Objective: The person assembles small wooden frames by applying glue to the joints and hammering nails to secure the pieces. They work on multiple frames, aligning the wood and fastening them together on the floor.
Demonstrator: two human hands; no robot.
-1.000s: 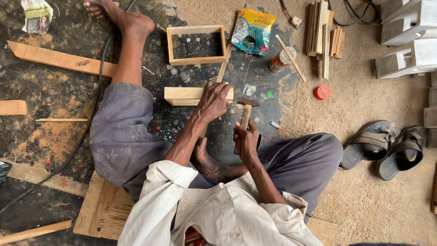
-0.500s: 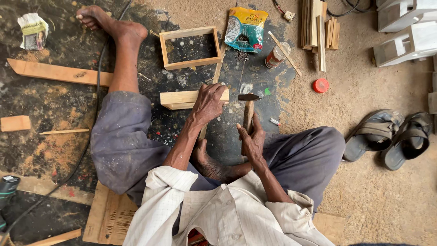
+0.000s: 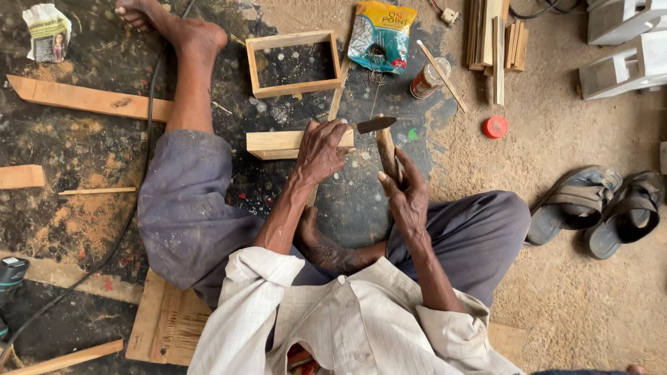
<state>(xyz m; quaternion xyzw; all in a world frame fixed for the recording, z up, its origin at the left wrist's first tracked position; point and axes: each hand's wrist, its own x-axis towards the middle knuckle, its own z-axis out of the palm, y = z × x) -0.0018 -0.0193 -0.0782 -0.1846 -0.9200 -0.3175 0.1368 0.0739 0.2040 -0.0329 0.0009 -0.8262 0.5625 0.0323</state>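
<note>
Two hands work: our left hand (image 3: 321,149) clamps a stiff, light wood block (image 3: 281,144) on the floor, our right hand (image 3: 405,193) grips the hammer (image 3: 383,139) low on its handle.

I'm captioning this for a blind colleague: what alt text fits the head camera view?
Seen from above, a person sitting on a workshop floor steadies a wooden block with the left hand and grips a hammer in the right hand. A wooden frame lies beyond and sandals to the right.

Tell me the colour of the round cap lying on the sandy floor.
The cap is red, lying right of the hammer; the head view shows it.
</note>
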